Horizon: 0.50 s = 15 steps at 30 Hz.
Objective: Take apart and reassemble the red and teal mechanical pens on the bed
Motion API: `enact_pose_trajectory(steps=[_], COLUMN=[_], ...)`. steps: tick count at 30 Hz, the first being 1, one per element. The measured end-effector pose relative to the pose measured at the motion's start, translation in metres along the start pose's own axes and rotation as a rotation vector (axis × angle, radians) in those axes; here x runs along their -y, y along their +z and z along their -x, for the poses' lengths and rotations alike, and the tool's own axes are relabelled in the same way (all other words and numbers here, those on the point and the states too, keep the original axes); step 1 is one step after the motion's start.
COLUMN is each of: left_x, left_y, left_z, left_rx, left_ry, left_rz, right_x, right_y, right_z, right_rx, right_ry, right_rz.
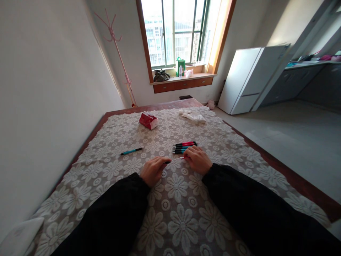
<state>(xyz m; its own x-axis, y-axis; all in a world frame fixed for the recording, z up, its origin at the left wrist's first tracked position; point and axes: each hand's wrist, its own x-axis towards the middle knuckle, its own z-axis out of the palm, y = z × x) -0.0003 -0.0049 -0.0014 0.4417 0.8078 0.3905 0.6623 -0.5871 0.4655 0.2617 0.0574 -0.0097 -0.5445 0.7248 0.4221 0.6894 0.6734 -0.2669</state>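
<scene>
Two black sleeves (117,209) reach over a flowered lace tablecloth (183,225). The left hand (153,170) pinches a small black piece (167,162) between thumb and fingers, its grip narrow. Just beside it, the right hand (197,159) holds a slim red piece (184,157) in a narrow pinch. A thin pale length shows between the two pieces; whether it joins them I cannot tell. Right behind the right hand, a row of pens (183,145), red and blue with black ends, lies side by side, partly hidden by the fingers. One blue pen (131,151) lies alone to the left, well apart from the row. Farther back on the cloth sit a red packet (146,121) and, to its right, a crumpled white plastic bag (194,116). Beyond the table, a green bag (180,65) stands on the windowsill (197,76).
</scene>
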Motion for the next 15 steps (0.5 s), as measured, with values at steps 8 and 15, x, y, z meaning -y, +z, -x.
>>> enact_pose_trajectory(steps=[8,15], left_x=[-0.002,-0.002], left_y=[-0.001,-0.002], left_z=[-0.001,-0.001], left_rx=[-0.007,-0.016], left_ry=[-0.007,-0.002], left_rz=[-0.009,0.004], right_x=[-0.012,-0.005], right_y=[-0.021,-0.025], right_z=[-0.002,-0.002], right_rx=[-0.080,-0.099], right_ry=[-0.130,-0.166], right_rz=[0.021,-0.058])
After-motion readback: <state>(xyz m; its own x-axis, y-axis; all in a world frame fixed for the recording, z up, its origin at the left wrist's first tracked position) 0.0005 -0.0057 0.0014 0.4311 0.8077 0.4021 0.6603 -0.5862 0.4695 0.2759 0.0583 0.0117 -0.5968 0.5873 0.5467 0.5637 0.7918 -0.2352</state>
